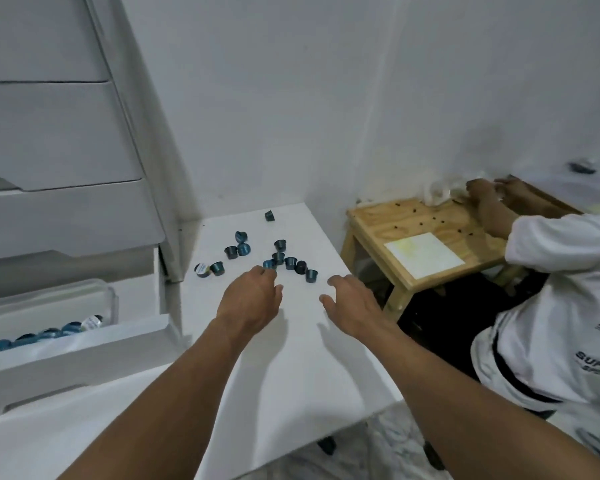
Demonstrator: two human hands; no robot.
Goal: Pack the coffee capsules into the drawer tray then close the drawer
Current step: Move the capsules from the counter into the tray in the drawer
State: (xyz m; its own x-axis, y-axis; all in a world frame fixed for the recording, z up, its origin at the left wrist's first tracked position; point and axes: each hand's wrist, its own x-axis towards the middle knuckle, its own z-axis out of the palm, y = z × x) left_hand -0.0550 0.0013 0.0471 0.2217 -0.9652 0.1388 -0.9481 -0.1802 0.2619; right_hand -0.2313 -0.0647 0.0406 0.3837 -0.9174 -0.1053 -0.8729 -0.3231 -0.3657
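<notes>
Left hand (253,299) meeting blue capsule (269,264) among capsules (290,262) lying at desk (291,341) 12 o'clock; fingers (262,272) curling, grasp unclear. Right hand (350,299) hovering, fingers released. Best pinching sides, carrying toward tray (109,296) at 9 o'clock.

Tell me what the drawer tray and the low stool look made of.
The tray looks like clear or frosted plastic: translucent walls and a shiny, rounded rim. The stool looks like pale, unpainted wood, perhaps plywood or pine: visible grain and dark knots.
</notes>
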